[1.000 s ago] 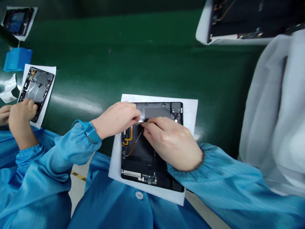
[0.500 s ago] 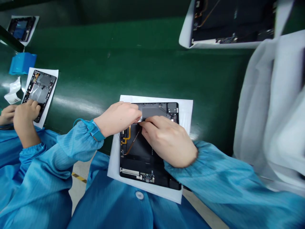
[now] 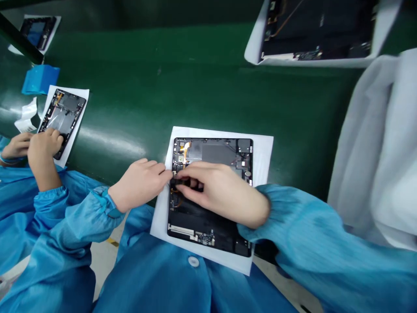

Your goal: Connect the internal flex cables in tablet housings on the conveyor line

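An opened tablet housing (image 3: pixel 208 217) with cables and small boards showing lies on a white sheet (image 3: pixel 262 161) in front of me. At its left edge, my left hand (image 3: pixel 141 182) has its fingers curled together, and the fingertips meet the rim. What they grip there, if anything, is hidden. My right hand (image 3: pixel 221 191) reaches over the housing from the right. Its thumb and index finger are bent toward each other at the small parts along the left edge, close to my left fingertips. Anything between them is too small to make out. An orange flex cable (image 3: pixel 186 150) runs just above.
At the left, a co-worker's hands (image 3: pixel 44 150) work on another opened tablet (image 3: pixel 67 108). Behind it are a blue box (image 3: pixel 41 79) and a curled white paper (image 3: pixel 28 116). Another opened device (image 3: pixel 319 26) is at upper right, beside white cloth (image 3: pixel 365 143).
Both hands have moved from the upper middle of the housing to its left edge; my left hand is now lower and further left. The tablet's top part and orange cable are uncovered.
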